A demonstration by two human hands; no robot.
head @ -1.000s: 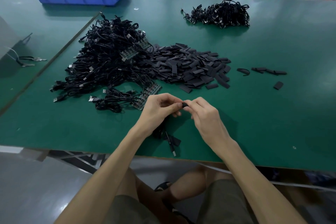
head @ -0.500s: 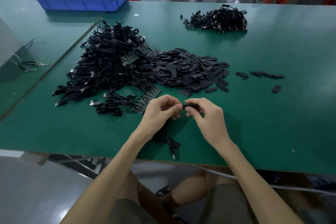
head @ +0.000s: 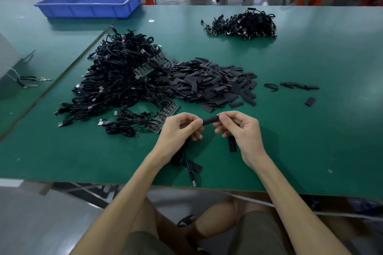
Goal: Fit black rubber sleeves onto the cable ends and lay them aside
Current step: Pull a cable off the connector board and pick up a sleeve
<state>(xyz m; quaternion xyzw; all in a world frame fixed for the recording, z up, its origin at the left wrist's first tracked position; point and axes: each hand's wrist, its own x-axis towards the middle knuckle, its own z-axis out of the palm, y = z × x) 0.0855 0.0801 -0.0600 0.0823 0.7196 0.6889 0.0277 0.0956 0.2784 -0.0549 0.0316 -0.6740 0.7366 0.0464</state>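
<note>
Slippage is the main risk here: the black rubber sleeve [head: 210, 120] is pinched only at its two ends, by the fingers [head: 196, 122] of the left hand [head: 178, 131] and those of the right hand [head: 243, 130]. It is held above the green counter [head: 310, 147] near its front edge, just this side of the sleeve pile [head: 211, 85]. If the cable end meets the sleeve's mouth off-line, or the grip squeezes that mouth flat, the rubber may buckle rather than slide on. Whether the end is already inside cannot be told, since the left fingers hide that junction. The cable [head: 187, 163] hangs under the left palm and trails its plug toward the counter's edge, so a sharp pull could drag it off the counter. The sleeve lies nearly level, long axis running left to right, its right end tipped slightly away from the person.
</note>
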